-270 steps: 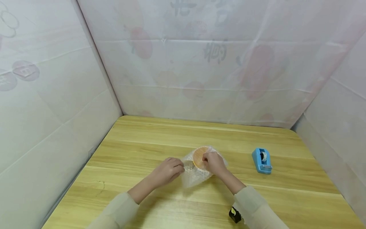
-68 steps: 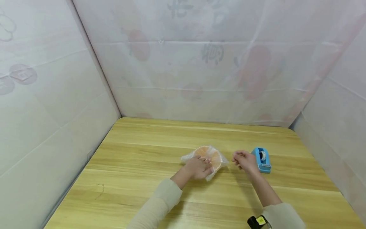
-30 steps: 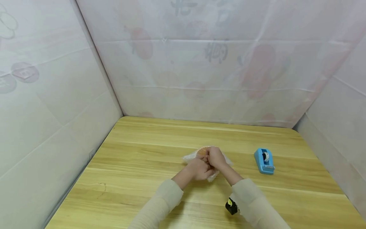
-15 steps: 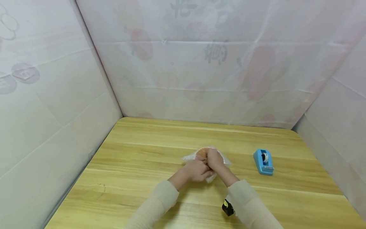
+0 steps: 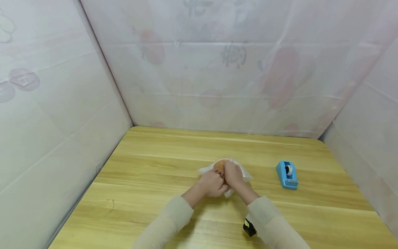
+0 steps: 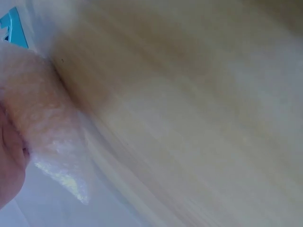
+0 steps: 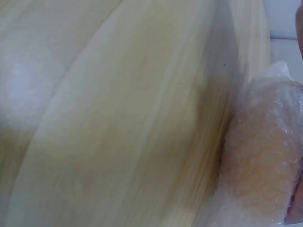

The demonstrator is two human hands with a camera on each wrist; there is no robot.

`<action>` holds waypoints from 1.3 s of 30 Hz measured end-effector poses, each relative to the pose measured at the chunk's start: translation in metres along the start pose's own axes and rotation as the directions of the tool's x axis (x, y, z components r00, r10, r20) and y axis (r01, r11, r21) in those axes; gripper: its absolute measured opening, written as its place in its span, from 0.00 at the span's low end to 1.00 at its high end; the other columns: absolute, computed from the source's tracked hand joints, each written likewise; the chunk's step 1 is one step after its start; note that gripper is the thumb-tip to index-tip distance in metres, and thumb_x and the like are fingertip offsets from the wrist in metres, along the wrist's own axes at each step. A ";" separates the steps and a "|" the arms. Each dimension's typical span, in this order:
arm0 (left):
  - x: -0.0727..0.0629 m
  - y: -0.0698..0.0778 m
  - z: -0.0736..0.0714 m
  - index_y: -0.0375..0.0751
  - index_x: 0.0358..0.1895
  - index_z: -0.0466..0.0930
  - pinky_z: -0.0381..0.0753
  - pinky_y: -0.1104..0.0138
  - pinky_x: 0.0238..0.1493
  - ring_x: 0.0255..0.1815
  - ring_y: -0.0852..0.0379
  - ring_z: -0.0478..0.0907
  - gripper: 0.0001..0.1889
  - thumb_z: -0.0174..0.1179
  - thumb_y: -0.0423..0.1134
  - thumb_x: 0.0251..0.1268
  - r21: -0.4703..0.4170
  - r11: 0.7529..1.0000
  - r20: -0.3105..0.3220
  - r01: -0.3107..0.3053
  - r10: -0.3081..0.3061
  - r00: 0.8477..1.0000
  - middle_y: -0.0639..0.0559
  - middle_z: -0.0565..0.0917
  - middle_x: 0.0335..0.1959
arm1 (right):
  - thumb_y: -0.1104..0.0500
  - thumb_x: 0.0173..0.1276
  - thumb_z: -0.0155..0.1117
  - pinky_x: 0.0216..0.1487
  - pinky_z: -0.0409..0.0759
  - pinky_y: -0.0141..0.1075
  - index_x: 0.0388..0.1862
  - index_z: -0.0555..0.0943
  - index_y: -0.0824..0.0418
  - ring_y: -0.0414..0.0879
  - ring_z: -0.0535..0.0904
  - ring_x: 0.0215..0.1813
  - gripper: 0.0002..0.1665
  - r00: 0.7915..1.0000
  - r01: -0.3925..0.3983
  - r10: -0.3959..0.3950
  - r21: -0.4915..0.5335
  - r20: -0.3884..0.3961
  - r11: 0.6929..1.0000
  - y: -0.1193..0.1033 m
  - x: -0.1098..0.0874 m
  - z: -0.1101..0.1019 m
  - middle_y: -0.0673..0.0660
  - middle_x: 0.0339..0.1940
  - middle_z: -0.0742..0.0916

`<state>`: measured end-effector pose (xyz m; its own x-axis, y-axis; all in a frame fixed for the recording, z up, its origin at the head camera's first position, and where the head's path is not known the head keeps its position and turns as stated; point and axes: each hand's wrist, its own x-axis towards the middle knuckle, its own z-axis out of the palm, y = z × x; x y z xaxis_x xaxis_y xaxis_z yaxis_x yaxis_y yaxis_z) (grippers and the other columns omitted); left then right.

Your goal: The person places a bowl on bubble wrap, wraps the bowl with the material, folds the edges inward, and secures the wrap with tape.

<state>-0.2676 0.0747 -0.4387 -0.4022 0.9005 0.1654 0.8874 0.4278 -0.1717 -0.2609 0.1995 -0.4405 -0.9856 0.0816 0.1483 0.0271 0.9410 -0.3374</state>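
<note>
A round orange item (image 5: 218,166), patterned like a citrus slice, lies wrapped in clear bubble wrap (image 5: 245,174) near the middle of the wooden table. My left hand (image 5: 210,183) lies over the near left of the bundle, fingers bent and holding the wrap. Against it, my right hand (image 5: 234,175) presses on the top; its fingertips are hidden, so I cannot tell what they pinch. The left wrist view shows the bundle's wrapped side (image 6: 45,104) beside part of a hand. A pointed corner of wrap (image 7: 279,71) sticks up in the right wrist view.
A blue tape dispenser (image 5: 287,175) with a white roll stands to the right of the bundle. Under the right sleeve shows a small black device (image 5: 249,227) with a yellow mark. Pale printed cloth walls (image 5: 199,86) enclose the table (image 5: 140,155) at back and sides.
The wrap, loose at first, now covers the orange item. My right hand moved from beside the tape dispenser left onto the bundle. Over the last second both hands stay nearly still there.
</note>
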 end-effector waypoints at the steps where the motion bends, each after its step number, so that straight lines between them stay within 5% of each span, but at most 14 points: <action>1: 0.001 0.000 -0.001 0.50 0.09 0.60 0.74 0.70 0.47 0.23 0.62 0.75 0.26 0.42 0.51 0.69 -0.003 1.000 0.016 0.008 -0.008 1.000 0.59 0.70 0.09 | 0.71 0.58 0.52 0.15 0.69 0.36 0.11 0.68 0.60 0.46 0.69 0.18 0.17 1.000 -0.001 0.001 0.003 0.004 1.000 0.000 -0.001 -0.001 0.56 0.15 0.77; 13: 0.002 -0.002 0.000 0.49 0.10 0.61 0.74 0.68 0.52 0.29 0.61 0.77 0.26 0.41 0.51 0.70 -0.021 1.000 0.060 0.007 -0.005 0.998 0.59 0.74 0.14 | 0.71 0.54 0.57 0.17 0.66 0.32 0.12 0.68 0.61 0.42 0.63 0.17 0.15 0.991 0.124 -0.120 -0.064 0.057 0.990 0.001 -0.001 -0.005 0.53 0.13 0.72; 21: 0.003 -0.001 0.006 0.51 0.10 0.62 0.70 0.68 0.59 0.41 0.60 0.79 0.26 0.40 0.51 0.69 -0.026 1.000 0.088 -0.009 0.011 0.996 0.59 0.74 0.12 | 0.70 0.56 0.57 0.16 0.71 0.34 0.09 0.68 0.58 0.43 0.68 0.17 0.18 0.998 0.054 -0.045 -0.278 0.039 0.959 -0.004 -0.003 0.002 0.52 0.13 0.74; 25: 0.005 -0.001 0.006 0.52 0.10 0.63 0.67 0.68 0.62 0.46 0.61 0.78 0.26 0.40 0.52 0.69 -0.046 0.999 0.116 0.006 -0.001 0.993 0.60 0.76 0.14 | 0.67 0.58 0.57 0.17 0.75 0.38 0.11 0.73 0.57 0.46 0.74 0.19 0.17 0.997 -0.012 0.033 -0.307 0.064 0.952 -0.007 -0.002 0.002 0.53 0.16 0.78; 39: 0.007 -0.001 0.007 0.52 0.12 0.62 0.72 0.68 0.51 0.33 0.63 0.77 0.24 0.40 0.54 0.69 -0.058 0.998 0.137 0.026 -0.018 0.990 0.61 0.73 0.13 | 0.66 0.58 0.60 0.18 0.76 0.38 0.14 0.75 0.58 0.47 0.77 0.21 0.14 0.998 0.004 0.015 -0.309 0.060 0.951 -0.008 -0.005 -0.003 0.55 0.19 0.81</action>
<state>-0.2724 0.0811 -0.4442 -0.4452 0.8948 0.0334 0.8882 0.4460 -0.1102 -0.2559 0.1923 -0.4355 -0.9932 0.0761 0.0876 0.0735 0.9967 -0.0330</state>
